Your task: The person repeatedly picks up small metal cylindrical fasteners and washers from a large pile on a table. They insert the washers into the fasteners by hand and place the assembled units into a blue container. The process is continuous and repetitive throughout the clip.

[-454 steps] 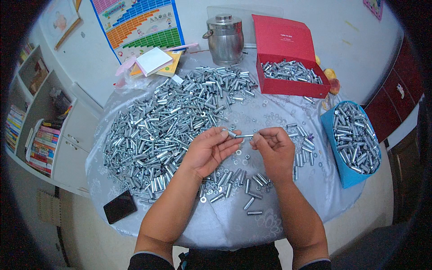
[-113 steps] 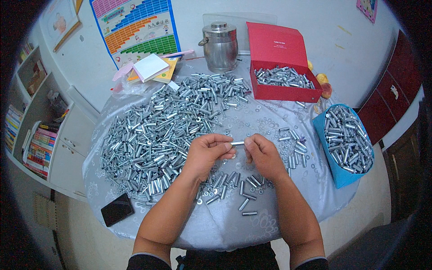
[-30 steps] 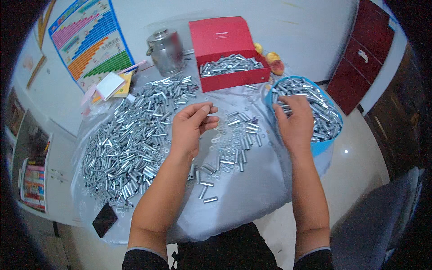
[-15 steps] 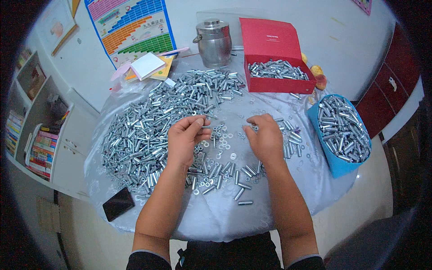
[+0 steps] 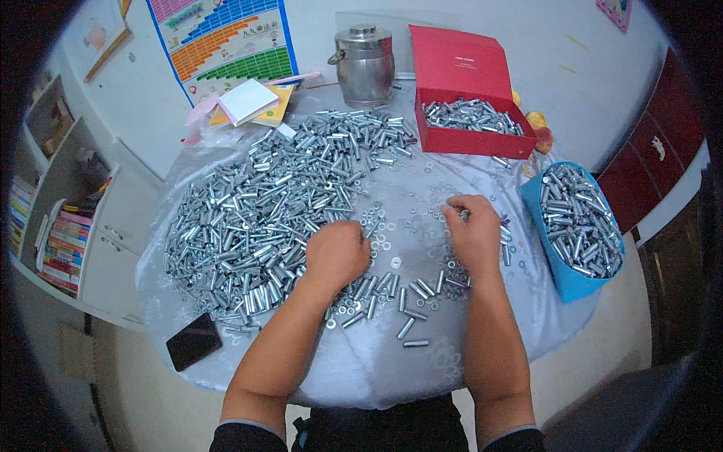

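Observation:
My left hand (image 5: 339, 255) is at the right edge of a big heap of silvery metal sleeves and bolts (image 5: 256, 207), knuckles up and fingers curled inward. Whatever those fingers hold is hidden. Beside it lie scattered flat washers (image 5: 382, 235). My right hand (image 5: 474, 230) is across the gap, thumb and fingertips closed together over a small metal piece too small to name. Small rings and nuts (image 5: 435, 215) lie to its left. Nearer to me, several loose metal sleeves (image 5: 407, 328) rest on the silvery tablecloth (image 5: 376, 365).
A blue bin (image 5: 561, 282) full of metal sleeves stands at the right. Behind are an open red box (image 5: 474, 143) of similar parts and a steel pot (image 5: 365, 71). A black phone-like slab (image 5: 194, 343) lies front left; paper pads (image 5: 248, 102) sit back left.
My left hand has moved down and right, turning knuckles up, with its fingers going out of sight. My right hand has shifted right, and its fingers have closed together.

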